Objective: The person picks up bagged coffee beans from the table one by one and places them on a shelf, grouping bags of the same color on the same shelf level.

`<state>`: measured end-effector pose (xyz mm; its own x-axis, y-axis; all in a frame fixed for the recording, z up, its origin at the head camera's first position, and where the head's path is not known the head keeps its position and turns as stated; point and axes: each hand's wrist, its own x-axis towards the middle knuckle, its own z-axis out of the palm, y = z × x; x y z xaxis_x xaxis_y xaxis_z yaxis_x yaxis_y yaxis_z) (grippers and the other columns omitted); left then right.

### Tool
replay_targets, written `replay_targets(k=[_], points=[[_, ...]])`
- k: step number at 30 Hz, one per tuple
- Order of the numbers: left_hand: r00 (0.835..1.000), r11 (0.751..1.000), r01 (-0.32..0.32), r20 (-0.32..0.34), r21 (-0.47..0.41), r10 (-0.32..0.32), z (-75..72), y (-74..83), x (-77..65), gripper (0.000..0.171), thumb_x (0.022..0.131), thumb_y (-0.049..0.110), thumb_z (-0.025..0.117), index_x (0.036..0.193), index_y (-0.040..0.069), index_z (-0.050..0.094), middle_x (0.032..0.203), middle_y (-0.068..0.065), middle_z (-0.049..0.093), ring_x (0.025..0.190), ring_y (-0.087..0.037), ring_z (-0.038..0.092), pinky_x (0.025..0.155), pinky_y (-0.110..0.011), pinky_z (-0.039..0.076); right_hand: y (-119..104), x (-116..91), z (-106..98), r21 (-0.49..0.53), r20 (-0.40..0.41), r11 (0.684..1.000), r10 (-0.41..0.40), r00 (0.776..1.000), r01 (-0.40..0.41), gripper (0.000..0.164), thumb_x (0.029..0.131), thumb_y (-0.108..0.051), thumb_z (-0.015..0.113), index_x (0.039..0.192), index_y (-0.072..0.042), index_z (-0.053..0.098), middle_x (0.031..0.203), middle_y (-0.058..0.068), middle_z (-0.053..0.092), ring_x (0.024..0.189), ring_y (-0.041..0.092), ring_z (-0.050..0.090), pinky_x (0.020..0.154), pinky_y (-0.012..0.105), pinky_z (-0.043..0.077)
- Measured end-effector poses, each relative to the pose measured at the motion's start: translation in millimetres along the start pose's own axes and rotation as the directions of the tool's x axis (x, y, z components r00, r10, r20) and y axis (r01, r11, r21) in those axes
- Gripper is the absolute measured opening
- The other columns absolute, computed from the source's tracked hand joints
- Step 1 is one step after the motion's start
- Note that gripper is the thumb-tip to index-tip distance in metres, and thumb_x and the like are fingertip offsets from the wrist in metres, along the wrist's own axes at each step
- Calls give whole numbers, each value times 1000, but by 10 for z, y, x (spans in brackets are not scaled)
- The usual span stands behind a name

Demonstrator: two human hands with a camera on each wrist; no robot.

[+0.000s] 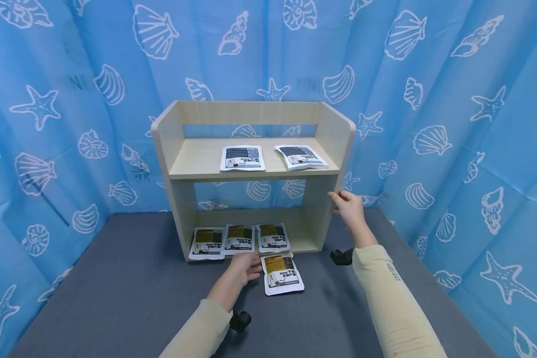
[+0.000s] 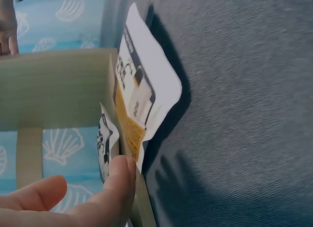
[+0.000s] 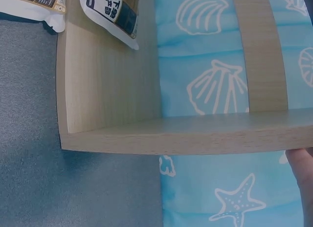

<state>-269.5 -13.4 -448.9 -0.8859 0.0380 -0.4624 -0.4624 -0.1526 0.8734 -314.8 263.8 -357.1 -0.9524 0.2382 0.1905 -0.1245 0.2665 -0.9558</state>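
Observation:
In the head view, my left hand (image 1: 243, 267) is at the upper left corner of a white pouch with a gold label (image 1: 283, 273), which lies on the table against the shelf's front. The left wrist view shows the thumb and forefinger apart, the forefinger (image 2: 120, 175) by the pouch's edge (image 2: 159, 78); whether it touches cannot be told. My right hand (image 1: 351, 211) rests with its fingers on the right side panel of a pale wooden shelf (image 1: 328, 199). Several similar pouches (image 1: 239, 238) stand leaning in a row on the lower level.
Two white pouches with dark labels, a left one (image 1: 242, 158) and a right one (image 1: 301, 157), lie on the shelf's upper level. A dark grey cloth (image 1: 130, 288) covers the table. Behind hangs a blue curtain (image 1: 268, 54) with white shell prints.

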Motion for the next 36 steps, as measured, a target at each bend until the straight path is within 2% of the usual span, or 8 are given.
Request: replay_targets(k=[5,12,18,28,33,36], points=[[1000,997,17,7,74,-18,-32,-65,-55,39,98,2,49,134,-13,45,123,-29,55,107,-38,59,92,-47,50,16,8,-5,-7,0,1000,6,1000,-6,52,99,-30,58,138,3,51,142,23,46,131,36,43,98,51,45],[998,991,52,25,124,-55,-86,-156,-54,36,100,7,49,131,-11,50,124,-26,58,102,-34,63,89,-45,52,18,2,-10,-6,1,1000,9,1000,-9,53,99,-31,57,139,2,49,143,23,45,132,36,43,99,50,44],[997,980,69,32,184,-76,-119,-225,-64,33,99,11,54,127,-7,57,115,-19,66,97,-30,68,87,-47,51,13,-10,-5,-1,7,1000,11,1000,-11,55,99,-32,57,141,2,47,145,24,43,133,37,41,100,51,43],[993,983,92,52,158,-102,-164,-285,-24,35,97,6,56,129,-8,55,101,-12,70,85,-23,69,85,-46,52,14,-7,12,-4,4,1000,10,1000,-10,53,100,-31,57,141,0,48,144,22,44,132,36,42,98,50,45],[992,978,86,73,192,-102,-151,-300,5,47,93,2,61,136,-10,46,98,-11,70,78,-17,67,77,-38,52,16,-7,8,2,-1,1000,19,1000,-19,53,100,-30,57,141,0,47,145,23,43,133,37,41,99,51,44],[996,963,71,42,261,-85,-109,-299,2,47,90,2,66,132,-10,50,97,-11,69,73,-14,65,68,-31,51,15,2,9,10,0,1000,19,1000,-19,53,99,-31,58,141,0,47,145,22,43,134,36,41,100,51,43]])
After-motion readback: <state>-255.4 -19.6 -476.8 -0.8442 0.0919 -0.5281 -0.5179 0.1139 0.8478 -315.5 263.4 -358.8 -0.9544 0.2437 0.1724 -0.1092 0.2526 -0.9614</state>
